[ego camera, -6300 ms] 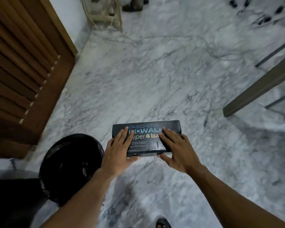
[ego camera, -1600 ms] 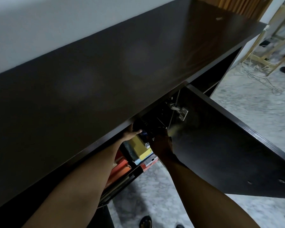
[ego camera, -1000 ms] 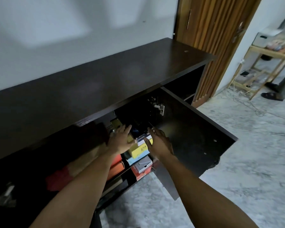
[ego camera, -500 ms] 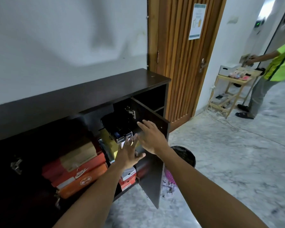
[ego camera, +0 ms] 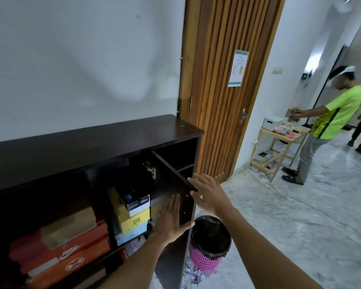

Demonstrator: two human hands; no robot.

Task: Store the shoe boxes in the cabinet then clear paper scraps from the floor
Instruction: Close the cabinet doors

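Shoe boxes (ego camera: 133,220) sit shelved, left of straight fingers (ego camera: 174,205).

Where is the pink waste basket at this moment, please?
In the head view, the pink waste basket stands on the floor at lower centre, just right of the open cabinet door, with paper scraps at its base.

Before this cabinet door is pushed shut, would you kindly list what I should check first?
1. Black-and-white shoe box rests on the yellow box inside the dark brown cabinet: ok.
2. Boxes sit clear of the open cabinet door: cannot tell.
3. Left hand out from behind the door: not ok, it lies flat at the inner face.
4. Right hand empty, at the door's top edge: ok.
5. Pink basket with black liner outside the closing path: ok.
6. White paper scraps off the grey marble floor: not ok.
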